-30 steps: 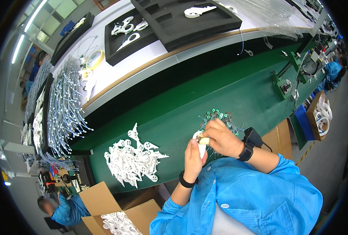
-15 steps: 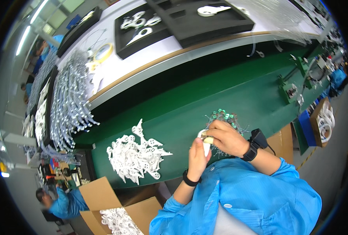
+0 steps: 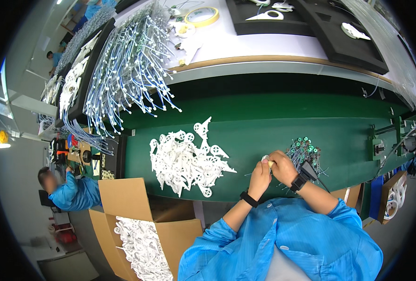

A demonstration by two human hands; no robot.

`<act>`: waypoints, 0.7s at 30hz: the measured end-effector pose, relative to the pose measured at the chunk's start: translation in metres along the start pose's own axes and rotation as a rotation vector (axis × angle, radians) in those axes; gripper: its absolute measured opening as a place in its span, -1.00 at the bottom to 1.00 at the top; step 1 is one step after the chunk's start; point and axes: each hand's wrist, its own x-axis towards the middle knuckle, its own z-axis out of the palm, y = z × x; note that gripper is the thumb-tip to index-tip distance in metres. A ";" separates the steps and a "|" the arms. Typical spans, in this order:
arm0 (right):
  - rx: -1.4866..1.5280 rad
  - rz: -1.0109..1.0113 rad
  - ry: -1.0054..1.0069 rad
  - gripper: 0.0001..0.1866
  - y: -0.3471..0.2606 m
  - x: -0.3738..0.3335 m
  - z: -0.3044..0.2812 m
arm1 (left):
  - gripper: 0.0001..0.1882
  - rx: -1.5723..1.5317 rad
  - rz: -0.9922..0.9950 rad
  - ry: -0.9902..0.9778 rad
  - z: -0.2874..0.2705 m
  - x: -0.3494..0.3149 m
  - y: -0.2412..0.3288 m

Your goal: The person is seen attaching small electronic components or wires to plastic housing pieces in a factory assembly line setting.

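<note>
My left hand (image 3: pixel 260 179) is closed on a small white plastic part (image 3: pixel 265 159), of which only a bit shows above the fingers. Against it, my right hand (image 3: pixel 284 167) has its fingers pinched at the same part; something pale yellow (image 3: pixel 271 164) shows at its thumb. Just beyond the right hand lies a bunch of thin wires with green round ends (image 3: pixel 305 151) on the green bench (image 3: pixel 259 133). To the left of my hands spreads a heap of white plastic parts (image 3: pixel 184 161), each with a spoked ring and a pointed end.
A cardboard box (image 3: pixel 123 196) of similar white parts stands below the bench at left. Bundled wires (image 3: pixel 128 70) hang off the raised shelf (image 3: pixel 245 51), which also bears a tape roll (image 3: pixel 202 17) and black trays (image 3: pixel 344 40). A green fixture (image 3: pixel 381 143) stands at right. A co-worker (image 3: pixel 74 189) sits far left.
The view has swung, so the bench looks more level and the things sit elsewhere in the picture. Both hands stay together at the white part, which is now more covered by the fingers.
</note>
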 end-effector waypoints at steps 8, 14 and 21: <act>-0.030 0.240 0.063 -0.95 0.030 0.030 0.066 | -0.49 0.261 0.068 0.078 -0.035 0.043 -0.036; -0.037 0.330 0.072 -0.86 0.039 0.056 0.065 | -0.42 0.253 -0.092 -0.038 -0.049 0.063 -0.002; -0.047 0.422 0.474 -0.73 0.099 0.112 -0.030 | -0.61 0.549 0.139 0.263 -0.185 0.179 -0.039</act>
